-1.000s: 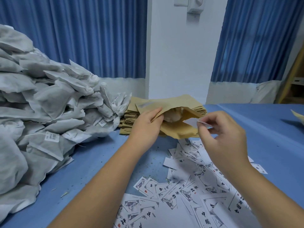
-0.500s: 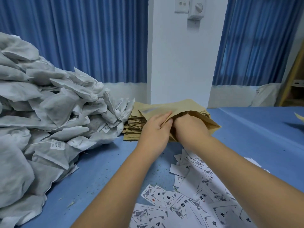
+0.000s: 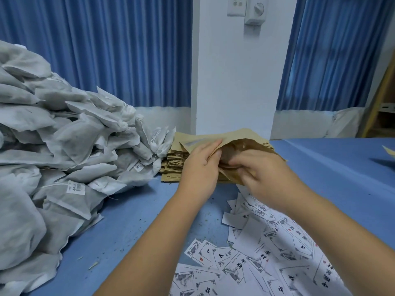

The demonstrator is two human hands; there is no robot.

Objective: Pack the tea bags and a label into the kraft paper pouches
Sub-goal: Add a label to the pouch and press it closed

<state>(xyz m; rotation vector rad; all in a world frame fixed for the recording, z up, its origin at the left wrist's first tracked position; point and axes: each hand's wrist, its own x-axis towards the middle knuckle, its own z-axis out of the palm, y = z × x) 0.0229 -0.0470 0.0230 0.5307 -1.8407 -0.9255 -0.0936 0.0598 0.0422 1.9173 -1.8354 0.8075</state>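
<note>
While the left hand pinches the upper wall of a kraft pouch between thumb and fingers, the pouch's mouth gapes toward the near edge of the surface. It is held just above the stack of pouches, which lies flat near the middle of the far edge. The right hand is at the lower lip of that mouth with its fingers curled. They are blurred, and I cannot tell whether they hold the paper, something else, or nothing. The inside of the pouch is brown and shadowed; what lies within cannot be made out.

Grey-white tea bags are heaped high along the left edge, the pile sloping down until its last bags touch the left side of the stack. Several of them carry small white barcode tags. Printed white labels lie scattered and overlapping at the near edge, right of the middle, under and beside the right forearm, reaching up close to the stack. Small green crumbs dot the blue cover between the two forearms.

Beyond the far edge stands a white pillar with a dial switch high on it, and blue curtains hang to either side.
</note>
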